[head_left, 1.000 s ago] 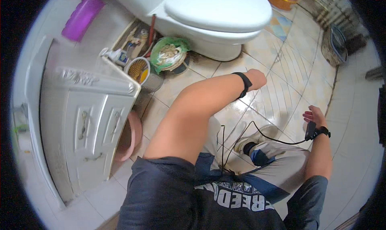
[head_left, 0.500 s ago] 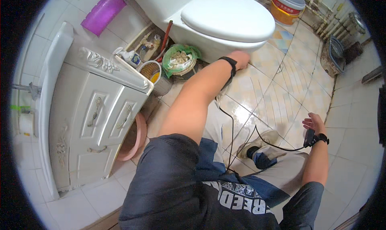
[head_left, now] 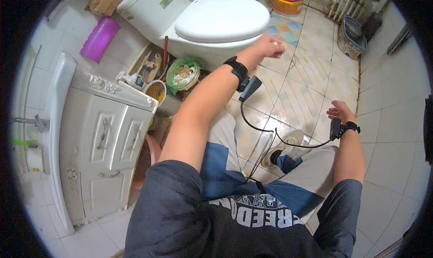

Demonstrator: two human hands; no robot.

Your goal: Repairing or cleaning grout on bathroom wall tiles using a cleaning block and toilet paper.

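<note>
My left hand (head_left: 269, 48) is raised beside the front of the white toilet (head_left: 221, 18), whose lid is down. Its fingers are curled together, and whatever they may hold is too small to make out. A black wrist strap with a small device (head_left: 249, 89) sits on that arm, joined to a black cable. Over the tiled floor at the right, my right hand (head_left: 341, 111) hangs open with fingers slightly apart and nothing in it. It wears a similar strap with a black box (head_left: 336, 129).
A bin with a green bag (head_left: 184, 74) and a pale basket (head_left: 155, 90) stand between toilet and white cabinet (head_left: 103, 145). A pink basin (head_left: 153, 148) is partly behind the cabinet. Paint buckets (head_left: 288, 0) stand at the back, and a dirty grey tub (head_left: 352, 36) by the right wall.
My left hand has come up from low by the toilet's base to beside the front of the bowl. The view has shifted a little; my right hand stays open.
</note>
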